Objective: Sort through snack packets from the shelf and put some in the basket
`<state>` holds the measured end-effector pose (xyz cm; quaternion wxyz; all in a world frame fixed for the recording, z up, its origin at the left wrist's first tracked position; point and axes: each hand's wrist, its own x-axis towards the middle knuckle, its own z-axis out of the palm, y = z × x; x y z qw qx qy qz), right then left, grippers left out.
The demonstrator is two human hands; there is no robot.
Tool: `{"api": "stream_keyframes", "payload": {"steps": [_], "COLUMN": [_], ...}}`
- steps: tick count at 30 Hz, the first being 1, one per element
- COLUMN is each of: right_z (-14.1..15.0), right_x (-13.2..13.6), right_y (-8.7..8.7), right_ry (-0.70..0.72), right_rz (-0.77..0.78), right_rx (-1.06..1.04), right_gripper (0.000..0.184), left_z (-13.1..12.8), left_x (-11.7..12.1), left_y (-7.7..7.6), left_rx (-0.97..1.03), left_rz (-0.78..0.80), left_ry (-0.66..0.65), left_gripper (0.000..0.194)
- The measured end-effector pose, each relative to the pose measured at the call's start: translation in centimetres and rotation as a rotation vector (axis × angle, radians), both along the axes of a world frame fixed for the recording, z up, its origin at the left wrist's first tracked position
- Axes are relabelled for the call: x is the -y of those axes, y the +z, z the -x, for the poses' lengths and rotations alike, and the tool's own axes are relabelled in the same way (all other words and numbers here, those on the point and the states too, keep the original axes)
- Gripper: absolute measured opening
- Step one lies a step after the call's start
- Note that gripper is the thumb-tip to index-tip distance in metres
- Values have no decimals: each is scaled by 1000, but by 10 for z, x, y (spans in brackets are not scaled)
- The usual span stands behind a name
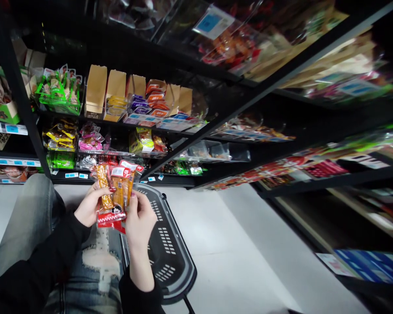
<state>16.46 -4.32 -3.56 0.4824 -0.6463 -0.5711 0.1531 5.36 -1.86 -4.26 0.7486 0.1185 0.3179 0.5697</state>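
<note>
Several snack packets with clear windows, orange-brown contents and red-and-white ends are bunched together above my knees. My left hand grips them from the left, its thumb across the front. On the other side, my right hand is closed on the bunch's right edge, thumb and fingers pinching it. Both hands' fingers behind the packets are hidden. Just right of my legs, a black shopping basket with slotted holes stands on the floor, partly behind my right hand and forearm.
Black shelving rises in front, with green packets, open cardboard boxes, yellow packets and pink packets. Shelves run along the right, blurred. Pale floor lies right of the basket.
</note>
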Motion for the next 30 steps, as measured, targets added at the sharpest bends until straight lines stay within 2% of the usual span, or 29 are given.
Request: {"api": "stream_keyframes", "payload": {"steps": [4, 9, 12, 15, 16, 18, 20, 22, 25, 28, 30], "right_z": [3, 0, -17, -35, -38, -35, -22, -6, 13, 18, 16], "right_x": [3, 1, -2, -1, 0, 6, 10, 10, 3, -5, -7], "right_y": [0, 5, 8, 12, 14, 19, 23, 26, 24, 21, 21], "right_ry": [-147, -274, -317, -330, -277, -83, 115, 184, 110, 53, 37], "right_rz": [-178, -148, -112, -73, -46, 32, 89, 79, 39, 39, 31], "right_rx": [212, 255, 153, -125, -235, -350, -229, 26, 265, 327, 349], "right_gripper": [24, 25, 25, 25, 25, 26, 25, 25, 25, 26, 23], "left_z": [-2, -1, 0, 1, 2, 1, -2, -5, -8, -8, -7], "left_x": [1, 0, -1, -1, -1, -1, 0, 1, 2, 3, 5], "left_y": [-1, 0, 1, 4, 5, 6, 6, 5, 4, 5, 7], "left_rx": [-24, -39, -49, -77, -84, -95, -103, -114, -96, 9, 12], "left_rz": [11, -16, 26, 67, 63, 38, 8, -5, 9, -31, -70], "left_ry": [64, 26, 36, 72, 78, 79, 82, 105, 84, -8, -27], "left_gripper": [24, 26, 28, 31, 32, 34, 32, 30, 34, 47, 44]}}
